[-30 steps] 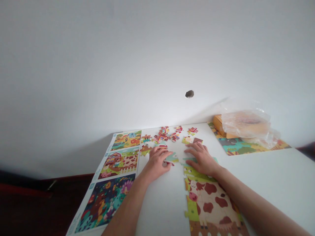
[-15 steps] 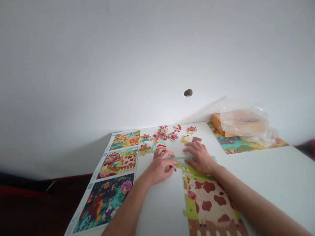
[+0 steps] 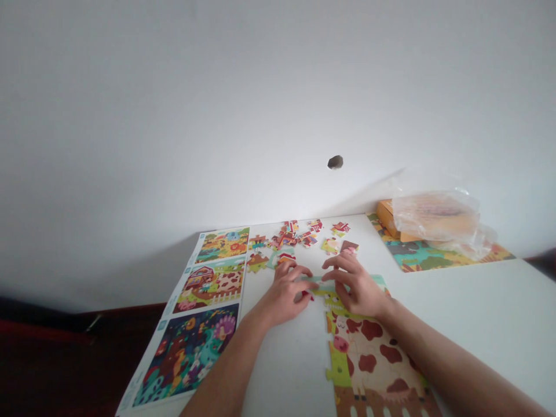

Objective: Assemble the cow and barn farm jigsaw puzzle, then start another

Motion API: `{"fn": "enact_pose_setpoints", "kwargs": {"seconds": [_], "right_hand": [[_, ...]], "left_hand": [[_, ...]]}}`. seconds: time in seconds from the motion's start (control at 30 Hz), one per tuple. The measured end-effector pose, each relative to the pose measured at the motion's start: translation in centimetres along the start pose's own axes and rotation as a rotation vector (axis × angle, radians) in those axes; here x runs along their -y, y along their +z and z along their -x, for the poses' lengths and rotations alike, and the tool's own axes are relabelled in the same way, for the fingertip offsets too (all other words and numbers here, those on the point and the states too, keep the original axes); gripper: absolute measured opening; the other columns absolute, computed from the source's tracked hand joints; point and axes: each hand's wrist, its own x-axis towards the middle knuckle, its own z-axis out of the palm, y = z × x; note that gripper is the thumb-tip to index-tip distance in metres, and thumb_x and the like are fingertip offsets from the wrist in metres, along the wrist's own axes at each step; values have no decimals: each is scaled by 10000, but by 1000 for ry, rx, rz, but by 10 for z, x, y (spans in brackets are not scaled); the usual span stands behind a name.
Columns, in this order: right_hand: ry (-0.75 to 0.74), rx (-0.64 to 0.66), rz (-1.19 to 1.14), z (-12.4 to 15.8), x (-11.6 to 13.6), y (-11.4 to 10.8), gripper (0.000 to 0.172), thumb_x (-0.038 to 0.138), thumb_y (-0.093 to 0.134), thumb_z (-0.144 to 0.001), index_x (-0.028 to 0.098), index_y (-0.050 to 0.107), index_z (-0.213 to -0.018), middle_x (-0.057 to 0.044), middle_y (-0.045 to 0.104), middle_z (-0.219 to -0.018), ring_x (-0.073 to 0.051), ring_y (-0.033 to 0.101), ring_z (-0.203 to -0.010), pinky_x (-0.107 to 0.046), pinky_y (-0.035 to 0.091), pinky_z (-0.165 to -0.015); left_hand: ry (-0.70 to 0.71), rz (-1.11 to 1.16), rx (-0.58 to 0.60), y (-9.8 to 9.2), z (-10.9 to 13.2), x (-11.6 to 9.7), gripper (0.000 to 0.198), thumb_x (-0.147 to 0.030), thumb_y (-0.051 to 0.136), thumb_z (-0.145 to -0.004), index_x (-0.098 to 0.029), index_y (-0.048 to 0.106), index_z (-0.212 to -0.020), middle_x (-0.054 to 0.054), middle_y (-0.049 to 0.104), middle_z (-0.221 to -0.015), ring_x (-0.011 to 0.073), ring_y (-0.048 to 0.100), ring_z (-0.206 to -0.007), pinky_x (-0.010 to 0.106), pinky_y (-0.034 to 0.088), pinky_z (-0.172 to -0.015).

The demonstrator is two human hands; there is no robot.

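A partly built cow puzzle (image 3: 373, 365) lies on the white table (image 3: 478, 313) in front of me. My left hand (image 3: 284, 292) presses a green-and-red puzzle piece (image 3: 311, 282) against the puzzle's top left edge, fingers curled over it. My right hand (image 3: 356, 284) rests on the puzzle's top edge beside it, its fingers bent and touching the same joint. The two hands almost meet. Loose puzzle pieces (image 3: 299, 237) are scattered just beyond my fingers.
A picture sheet (image 3: 204, 313) with three printed scenes lies along the table's left edge. At the back right, an orange box under a clear plastic bag (image 3: 434, 217) sits on another finished puzzle (image 3: 434, 255). The wall has a dark hole (image 3: 335, 163).
My left hand slid the piece rightward up to the puzzle's top edge. My right hand's fingers lifted from flat to bent and moved toward the joint.
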Motion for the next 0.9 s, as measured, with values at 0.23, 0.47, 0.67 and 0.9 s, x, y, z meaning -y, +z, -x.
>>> {"fn": "enact_pose_setpoints", "kwargs": {"seconds": [0.23,0.47,0.67,0.9], "right_hand": [[-22,116,-32,-2,-5,3,441,37,471,-701,227,708,-1021,-63,687,-1107,-246,552,-992,-431,447,-921],[-25,212,-17,-2,-3,0,530,29,488,-674,267,720,-1087,-49,665,-1163,-248,562,-1021,-434,444,-932],[-6,246,-8,-2,-1,-1,465,36,507,-701,259,723,-1048,-47,666,-1158,-231,585,-989,-413,443,-922],[-45,271,-36,-2,2,-2,404,70,512,-768,254,705,-1072,-55,667,-1171,-239,584,-1018,-420,437,-934]], "left_hand": [[-7,-10,2,-1,-1,-1,281,-183,623,-879,-349,755,-1064,22,646,-1165,255,457,-1170,467,367,-1086],[-9,-7,1,-2,-2,-3,285,-171,624,-866,-346,759,-1046,27,652,-1151,259,457,-1162,468,374,-1084],[-8,-7,3,-4,-2,-4,261,-172,646,-848,-337,767,-1009,20,658,-1127,252,455,-1142,458,362,-1096],[-1,8,10,-5,-2,-4,243,-182,673,-833,-335,770,-994,21,657,-1082,243,473,-1104,444,365,-1083]]}}
